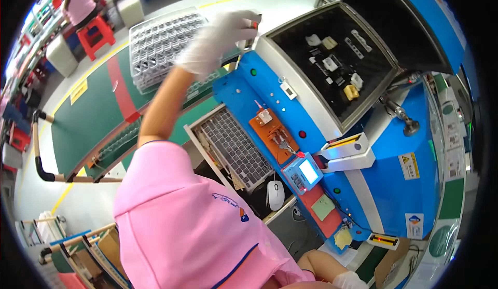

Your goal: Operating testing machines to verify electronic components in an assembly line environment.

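The left hand, in a white glove, is raised at arm's length over the green table, its fingers curled and pinching a small part with a touch of red, held just beside the near corner of the blue machine. The part is too small to tell more. Behind the hand lies a grey grid tray; to its right the machine's dark open chamber holds white and yellow fixtures. The right hand, also gloved, hangs low by the picture's bottom edge; whether it is spread or closed I cannot tell. This looks like a carrying step, part between tray and chamber. The next move would call for a steady pinch and a careful line-up with a fixture.
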A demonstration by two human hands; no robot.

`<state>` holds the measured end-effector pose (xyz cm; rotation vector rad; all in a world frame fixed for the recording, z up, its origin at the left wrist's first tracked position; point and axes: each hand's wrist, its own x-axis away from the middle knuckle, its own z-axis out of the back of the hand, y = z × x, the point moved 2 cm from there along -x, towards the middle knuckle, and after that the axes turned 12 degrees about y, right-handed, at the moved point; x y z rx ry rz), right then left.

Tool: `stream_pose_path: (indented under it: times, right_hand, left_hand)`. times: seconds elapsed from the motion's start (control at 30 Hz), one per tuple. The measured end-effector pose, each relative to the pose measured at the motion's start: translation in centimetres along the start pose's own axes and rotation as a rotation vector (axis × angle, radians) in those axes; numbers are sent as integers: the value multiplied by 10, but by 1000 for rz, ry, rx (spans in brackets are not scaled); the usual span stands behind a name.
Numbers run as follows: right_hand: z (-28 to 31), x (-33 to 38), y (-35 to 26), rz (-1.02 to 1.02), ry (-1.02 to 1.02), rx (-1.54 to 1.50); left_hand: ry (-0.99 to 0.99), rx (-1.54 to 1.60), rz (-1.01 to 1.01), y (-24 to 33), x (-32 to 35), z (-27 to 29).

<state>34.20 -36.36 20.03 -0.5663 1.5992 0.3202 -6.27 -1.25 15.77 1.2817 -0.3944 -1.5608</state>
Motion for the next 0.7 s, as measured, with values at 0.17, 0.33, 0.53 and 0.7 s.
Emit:
stream_pose_path:
  times: [0.17,0.33,0.53,0.7]
  right_hand:
    - [-6,3,48,25,197,117]
    - [13,10,78,18,173,433]
    - [4,9,76,-109,235,806]
    - [-25,17,11,-91,147,1396]
  left_hand:
    - [89,-767,357,-74,20,145]
    - [64,-780,332,-142,35,162]
    - [406,-583,172,-123,56,139]
    - [422,-507,145,-114,66,116]
